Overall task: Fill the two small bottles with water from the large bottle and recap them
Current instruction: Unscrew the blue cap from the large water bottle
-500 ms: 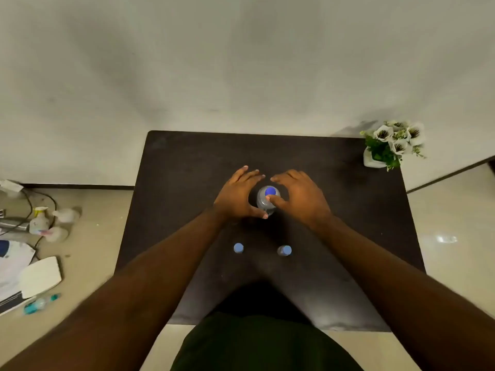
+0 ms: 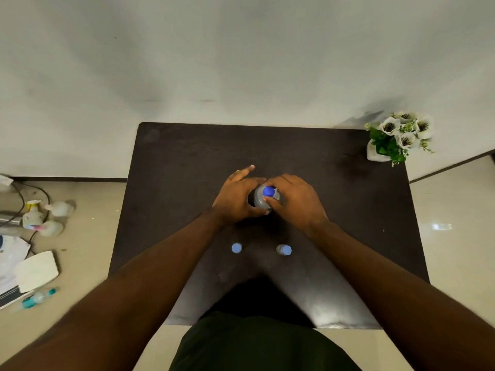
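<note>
Two hands meet at the big bottle (image 2: pixel 263 200) in the middle of the dark desk (image 2: pixel 187 162). The big bottle stands up straight, and its blue cap (image 2: pixel 268 191) is on. The left hand (image 2: pixel 235 196) wraps around the side of the big bottle — its thumb curls in near the front and one finger points away toward the wall. The right hand (image 2: pixel 294 200) sits on the other side, with its thumb and fingers curled around the top by the blue cap. So both hands are holding the big bottle. Closer to the person stand the two small bottles, well apart from each other. The left small bottle (image 2: pixel 236 248) and the right small bottle (image 2: pixel 284 249) both have light blue caps on — no hand touches them. At the far right corner of the desk sits a white pot with white flowers (image 2: pixel 399 135) and green leaves. On the floor to the left of the desk lie some papers (image 2: pixel 26 269), a few paper cups (image 2: pixel 33 214), a cable and a little bottle with a teal end (image 2: pixel 37 298).
</note>
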